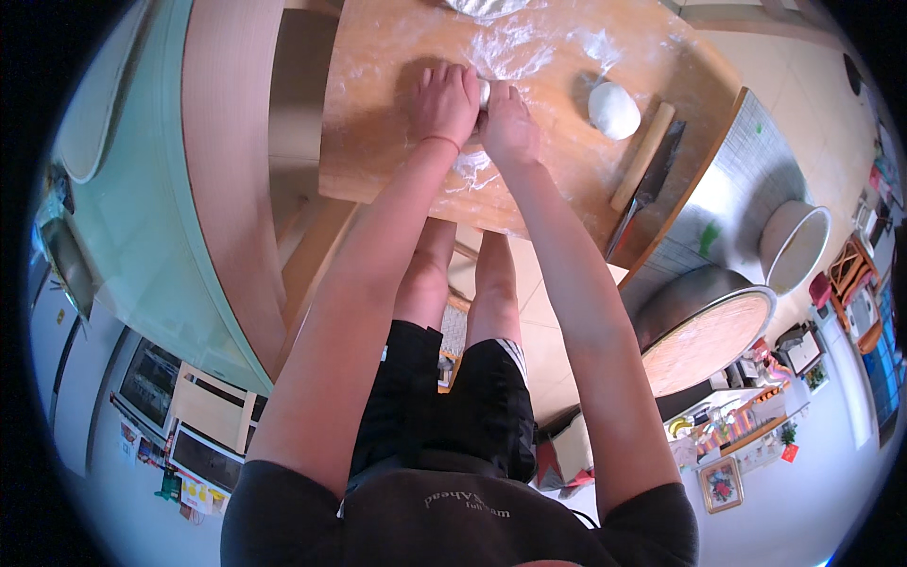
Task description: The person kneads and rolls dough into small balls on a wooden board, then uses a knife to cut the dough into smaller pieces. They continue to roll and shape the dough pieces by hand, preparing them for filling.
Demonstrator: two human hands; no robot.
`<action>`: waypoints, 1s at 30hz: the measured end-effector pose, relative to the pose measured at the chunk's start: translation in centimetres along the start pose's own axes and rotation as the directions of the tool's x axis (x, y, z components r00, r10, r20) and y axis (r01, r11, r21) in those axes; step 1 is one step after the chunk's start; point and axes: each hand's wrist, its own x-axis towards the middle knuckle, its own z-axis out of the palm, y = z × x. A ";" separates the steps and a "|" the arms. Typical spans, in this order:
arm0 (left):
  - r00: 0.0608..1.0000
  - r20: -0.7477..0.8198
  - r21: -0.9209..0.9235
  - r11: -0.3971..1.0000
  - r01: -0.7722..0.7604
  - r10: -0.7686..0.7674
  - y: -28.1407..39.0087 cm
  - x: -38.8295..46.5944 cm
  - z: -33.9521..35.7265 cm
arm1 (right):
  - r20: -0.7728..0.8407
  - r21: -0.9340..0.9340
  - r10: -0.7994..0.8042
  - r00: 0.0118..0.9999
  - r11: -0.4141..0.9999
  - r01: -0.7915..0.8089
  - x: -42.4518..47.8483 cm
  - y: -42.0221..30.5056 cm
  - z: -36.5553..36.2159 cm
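Observation:
Both my hands are on a piece of white dough (485, 93) on a floured wooden board (375, 152). Only a small part of the dough shows between them; the rest is hidden. My left hand (445, 103) lies over its left side with the fingers pointing away from me. Against the right side, my right hand (510, 127) presses with curled fingers. A smooth ball of dough (614, 111) rests apart to the right. More dough (487, 6) is cut off by the top edge of the view.
Right of the dough ball lie a wooden rolling pin (643, 156) and a dark-bladed knife (660, 166). A grey patterned surface (698, 212) beyond holds a metal bowl (684, 301) with a round wood-coloured top and a white pot (793, 244). A glass-topped table (163, 234) stands left.

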 end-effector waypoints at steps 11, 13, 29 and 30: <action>0.983 -0.181 -0.255 0.965 -0.062 0.015 -1.5 -4.9 0.6 | -0.069 0.079 -0.175 0.982 0.980 0.180 -2.9 0.8 0.9; 0.982 -0.189 -0.076 0.997 0.000 -0.014 -0.6 -2.4 0.8 | -0.120 0.050 -0.062 0.991 0.996 0.068 -1.3 0.1 1.7; 0.988 0.071 -0.001 0.991 -0.135 0.135 -1.4 -0.8 -0.5 | -0.056 -0.019 -0.011 0.998 1.000 0.010 -0.9 -0.5 1.7; 0.990 0.104 -0.049 0.995 -0.086 0.091 -1.1 0.5 -0.4 | -0.023 -0.050 0.021 1.000 0.999 -0.022 0.5 -1.0 1.1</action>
